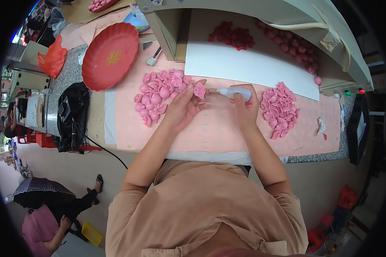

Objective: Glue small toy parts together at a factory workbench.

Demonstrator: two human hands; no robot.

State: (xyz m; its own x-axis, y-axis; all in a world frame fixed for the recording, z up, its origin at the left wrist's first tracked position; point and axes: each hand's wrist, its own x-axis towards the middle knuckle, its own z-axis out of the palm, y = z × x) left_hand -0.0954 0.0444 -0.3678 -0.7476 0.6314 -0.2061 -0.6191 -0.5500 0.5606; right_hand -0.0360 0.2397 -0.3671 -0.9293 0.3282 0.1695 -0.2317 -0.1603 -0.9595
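Note:
My left hand pinches a small pink rose-shaped flower between thumb and fingertips. My right hand is wrapped round a translucent white squeeze bottle, tipped on its side. Its narrow nozzle points left at the flower; whether the two touch, I cannot tell. Beside my left hand lies a heap of pink roses and smooth round balls. To the right of my right hand is a pile of loose pink petal pieces. A pink patterned cloth lies beneath all of these.
A red scalloped tray sits at the left, near a brush. Under a grey hooded frame, a white board bears dark pink clusters. A black bag hangs by the left edge. Someone in pink is at lower left.

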